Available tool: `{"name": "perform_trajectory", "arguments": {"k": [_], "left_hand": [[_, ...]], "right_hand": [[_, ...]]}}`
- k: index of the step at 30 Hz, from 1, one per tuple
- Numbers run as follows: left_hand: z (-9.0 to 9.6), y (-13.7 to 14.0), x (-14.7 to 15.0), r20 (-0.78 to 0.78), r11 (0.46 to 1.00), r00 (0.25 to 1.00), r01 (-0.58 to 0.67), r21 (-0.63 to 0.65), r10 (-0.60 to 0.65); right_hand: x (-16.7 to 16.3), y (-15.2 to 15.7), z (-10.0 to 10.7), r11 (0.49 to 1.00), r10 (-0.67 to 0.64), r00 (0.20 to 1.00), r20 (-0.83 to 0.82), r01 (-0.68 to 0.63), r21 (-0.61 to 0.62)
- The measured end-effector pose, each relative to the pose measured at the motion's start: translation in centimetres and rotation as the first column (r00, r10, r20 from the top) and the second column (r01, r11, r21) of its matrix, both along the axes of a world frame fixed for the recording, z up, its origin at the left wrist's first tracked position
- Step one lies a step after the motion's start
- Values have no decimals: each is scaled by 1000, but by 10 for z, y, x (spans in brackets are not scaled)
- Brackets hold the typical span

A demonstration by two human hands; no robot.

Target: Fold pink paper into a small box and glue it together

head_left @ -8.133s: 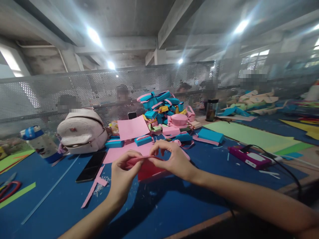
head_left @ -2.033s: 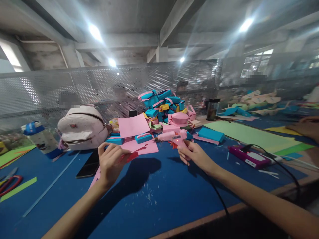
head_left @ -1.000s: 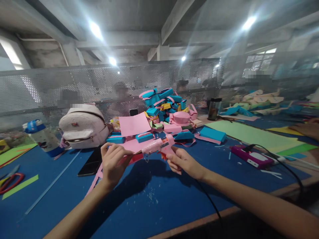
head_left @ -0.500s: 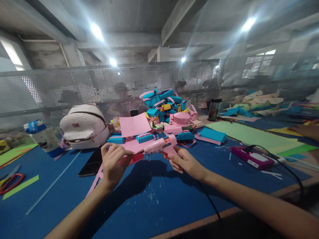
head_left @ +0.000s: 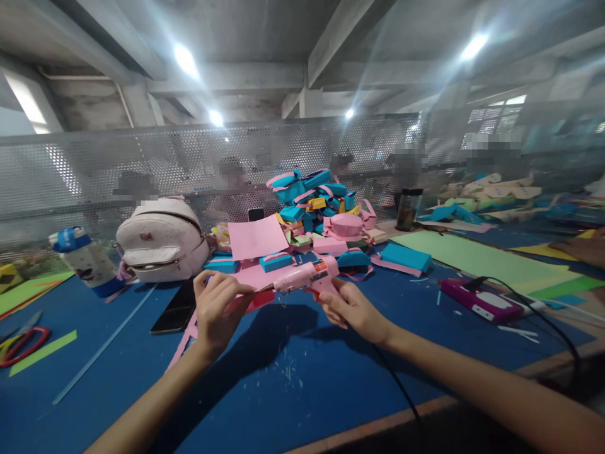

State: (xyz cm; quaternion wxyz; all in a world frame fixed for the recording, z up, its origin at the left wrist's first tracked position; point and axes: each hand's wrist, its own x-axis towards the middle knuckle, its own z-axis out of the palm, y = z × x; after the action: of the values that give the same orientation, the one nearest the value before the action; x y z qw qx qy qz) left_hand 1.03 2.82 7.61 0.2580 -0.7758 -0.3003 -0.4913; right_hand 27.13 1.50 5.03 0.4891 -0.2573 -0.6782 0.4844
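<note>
My right hand (head_left: pixel 352 306) is wrapped round the grip of a pink hot glue gun (head_left: pixel 307 275), which points left and hangs over the table. Its nozzle ends right by the fingertips of my left hand (head_left: pixel 220 309). Those fingers are pinched on a pink paper strip (head_left: pixel 182 343), whose tail trails down behind the wrist; the pinched part is mostly hidden. Just under the nozzle shows a flat red piece (head_left: pixel 259 301). Beyond the glue gun lie a pink paper sheet (head_left: pixel 258 237) and a small blue paper box (head_left: pixel 276 261).
A pile of blue, pink and yellow paper pieces (head_left: pixel 312 202) rises at the back. Left stand a white backpack (head_left: pixel 161 243), a bottle (head_left: pixel 89 265), a phone (head_left: pixel 174 309) and red-handled scissors (head_left: pixel 28 347). Right are a purple power strip (head_left: pixel 482 299), a cable (head_left: pixel 399 384) and another person's hand (head_left: pixel 581 246).
Almost nothing differs. The whole view has shifted very slightly; both hands and the glue gun keep the same pose, nozzle still beside the left fingertips.
</note>
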Motion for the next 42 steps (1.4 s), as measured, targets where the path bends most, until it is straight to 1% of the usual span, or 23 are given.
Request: {"name": "perform_trajectory", "arguments": {"k": [7, 12, 29, 35, 42], "left_hand": [[1, 0, 1, -1, 1000, 1000, -1, 19, 1], [1, -1, 1, -2, 999, 1000, 4, 33, -4], [2, 0, 1, 6, 999, 1000, -3, 35, 2], [0, 1, 0, -1, 1000, 1000, -5, 28, 5], [-1, 1, -1, -1, 999, 1000, -1, 37, 1]], "right_hand": [[2, 0, 1, 1000, -17, 1000, 20, 17, -20], [1, 0, 1, 1000, -14, 1000, 21, 14, -11], [3, 1, 1, 998, -47, 998, 44, 48, -28], [2, 0, 4, 999, -36, 999, 34, 37, -29], [0, 2, 1, 999, -16, 1000, 13, 17, -34]]}}
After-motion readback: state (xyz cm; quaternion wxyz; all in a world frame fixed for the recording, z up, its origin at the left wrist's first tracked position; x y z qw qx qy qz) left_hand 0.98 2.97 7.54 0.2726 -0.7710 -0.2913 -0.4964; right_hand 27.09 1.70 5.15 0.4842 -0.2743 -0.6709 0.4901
